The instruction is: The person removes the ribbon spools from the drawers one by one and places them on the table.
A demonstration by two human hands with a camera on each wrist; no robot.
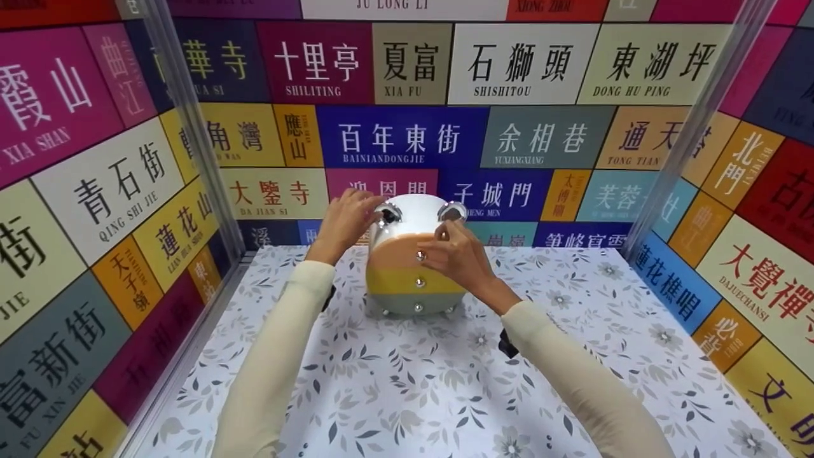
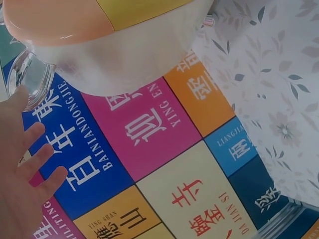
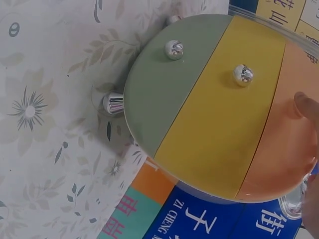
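Note:
A small rounded drawer box (image 1: pixel 416 286) stands on the table, its front banded in orange, yellow and green, with silver knobs. Shiny rings stick out at its upper corners. My left hand (image 1: pixel 348 219) is at the left ring (image 2: pixel 32 82); one fingertip touches it and the other fingers reach out loosely, past its edge. My right hand (image 1: pixel 461 257) is in front of the orange drawer (image 3: pixel 294 139), fingers curled, pinching at the top knob (image 1: pixel 421 256). In the right wrist view a fingertip covers that knob. The yellow drawer (image 3: pixel 224 114) and green drawer (image 3: pixel 174 84) are flush.
A white table cover (image 1: pixel 407 388) with grey leaves and flowers lies under the box. Behind and at both sides rise walls of coloured sign panels (image 1: pixel 404 137). Clear edge strips (image 1: pixel 191 127) run along the wall corners. Short silver feet (image 3: pixel 113 103) hold up the box.

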